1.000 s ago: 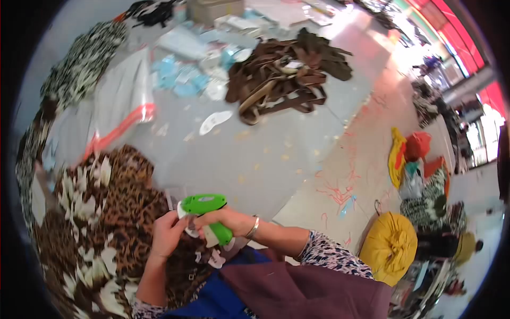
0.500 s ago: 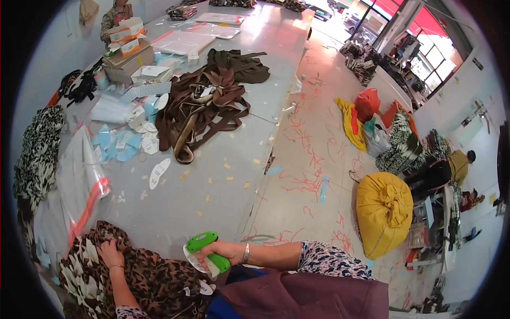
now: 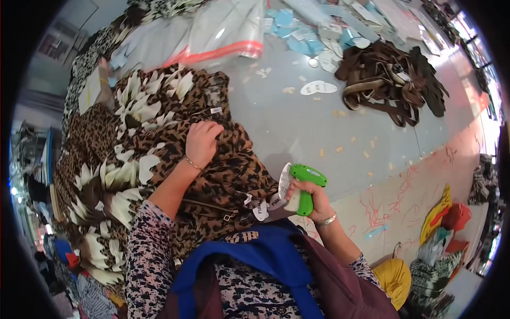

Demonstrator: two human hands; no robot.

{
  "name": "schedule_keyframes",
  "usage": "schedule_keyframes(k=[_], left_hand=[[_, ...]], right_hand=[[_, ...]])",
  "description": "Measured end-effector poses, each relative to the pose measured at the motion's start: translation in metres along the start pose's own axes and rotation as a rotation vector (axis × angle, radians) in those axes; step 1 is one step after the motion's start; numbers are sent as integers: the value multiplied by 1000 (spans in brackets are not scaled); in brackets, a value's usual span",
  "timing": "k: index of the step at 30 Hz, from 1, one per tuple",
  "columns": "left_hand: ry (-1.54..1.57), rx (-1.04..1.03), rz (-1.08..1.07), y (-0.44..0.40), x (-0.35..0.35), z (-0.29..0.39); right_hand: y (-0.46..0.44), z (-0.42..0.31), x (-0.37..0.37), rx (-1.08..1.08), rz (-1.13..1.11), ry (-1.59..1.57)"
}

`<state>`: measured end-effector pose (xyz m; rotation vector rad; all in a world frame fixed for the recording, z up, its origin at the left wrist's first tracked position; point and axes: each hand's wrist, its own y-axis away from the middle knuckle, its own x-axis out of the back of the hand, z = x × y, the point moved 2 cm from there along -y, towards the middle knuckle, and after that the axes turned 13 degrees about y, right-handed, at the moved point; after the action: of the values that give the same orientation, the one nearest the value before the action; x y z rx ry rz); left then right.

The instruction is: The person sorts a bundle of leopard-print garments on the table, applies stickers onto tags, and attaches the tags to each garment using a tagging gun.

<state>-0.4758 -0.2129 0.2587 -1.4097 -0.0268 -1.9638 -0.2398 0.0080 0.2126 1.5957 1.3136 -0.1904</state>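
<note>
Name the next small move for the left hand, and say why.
Probably pinch the leopard-print fabric by its small white label: the left hand is on the fabric near that label, while the right hand holds the green tool, with a white tag at its front, away from it.

Table (image 3: 276, 133): grey, broad, spread before me
Floor (image 3: 425, 183): pale, strewn with red threads (image 3: 380, 204), to my right past the table's edge
Windows (image 3: 481, 50): bright, far right of me
Wall (image 3: 109, 13): pale grey, dimmer, to my upper left
</note>
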Motion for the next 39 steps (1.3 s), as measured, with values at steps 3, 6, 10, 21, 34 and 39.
schedule_keyframes(k=[3,6,10,21,34,39], left_hand=[[93,-5,52,22,13,21],[148,-6,71,40,22,44],[195,35,16,65,17,70],[130,640,-149,74,-5,41],[156,656,-184,7,-27,-8],[418,855,-177,16,-24,-10]], right_hand=[[-20,-9,-15,-1,-27,23],[-39,-24,-41,29,-38,160],[-75,-28,-77,83,-55,248],[-102,-2,-86,76,-107,246],[-102,14,-84,-69,-157,203],[-96,7,-88,-99,-221,202]])
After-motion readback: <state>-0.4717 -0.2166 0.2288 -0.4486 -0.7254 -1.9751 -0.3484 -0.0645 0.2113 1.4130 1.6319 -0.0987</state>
